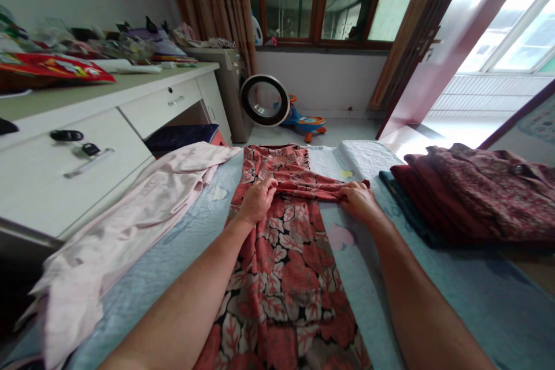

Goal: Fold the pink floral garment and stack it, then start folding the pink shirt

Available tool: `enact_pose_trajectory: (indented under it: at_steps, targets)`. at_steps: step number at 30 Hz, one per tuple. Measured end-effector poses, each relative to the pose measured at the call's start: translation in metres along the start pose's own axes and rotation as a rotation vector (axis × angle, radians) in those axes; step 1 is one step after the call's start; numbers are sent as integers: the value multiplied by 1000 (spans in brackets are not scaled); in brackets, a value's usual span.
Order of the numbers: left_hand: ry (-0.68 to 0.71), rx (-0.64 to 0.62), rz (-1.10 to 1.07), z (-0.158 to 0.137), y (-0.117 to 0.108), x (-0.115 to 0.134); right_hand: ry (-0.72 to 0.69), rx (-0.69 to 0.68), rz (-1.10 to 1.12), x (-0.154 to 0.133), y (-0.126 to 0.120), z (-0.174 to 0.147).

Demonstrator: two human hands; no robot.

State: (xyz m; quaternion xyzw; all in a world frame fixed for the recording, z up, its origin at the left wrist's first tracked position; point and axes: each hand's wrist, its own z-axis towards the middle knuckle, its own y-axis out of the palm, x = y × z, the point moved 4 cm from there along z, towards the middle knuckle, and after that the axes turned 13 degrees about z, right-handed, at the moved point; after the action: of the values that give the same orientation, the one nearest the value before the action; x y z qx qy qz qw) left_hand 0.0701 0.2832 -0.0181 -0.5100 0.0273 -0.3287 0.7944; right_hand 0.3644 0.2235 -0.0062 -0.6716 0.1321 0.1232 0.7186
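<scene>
A red garment (299,254) with a leaf and flower print lies lengthwise on the light blue bed cover (191,243). One sleeve of it stretches sideways across its upper part. My left hand (259,199) pinches the cloth near the middle of the garment. Out at the sleeve's end, past the garment's right side, my right hand (359,201) grips the cuff, fingers closed on the cloth. The sleeve is drawn out between both hands. The garment's near end runs out of view at the bottom.
Pale pink clothing (143,214) lies along the bed's left edge. A stack of folded dark red clothes (472,191) sits at right. Beyond the bed are a washing machine with its round door (265,100) open, a blue toy (303,121) and a white desk (173,95).
</scene>
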Motion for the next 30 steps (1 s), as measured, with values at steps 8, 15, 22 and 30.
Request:
enact_pose_trajectory:
  at_steps: [8,15,22,30]
  targets:
    - [33,-26,40,2,2,1,-99,190,215,8,-16,8]
    - [77,-66,53,2,-2,6,62,127,352,20,-25,4]
    - [114,-82,95,0,-1,6,90,188,87,21,-28,0]
    - [261,-94,97,-4,-11,25,197,269,54,27,-35,-3]
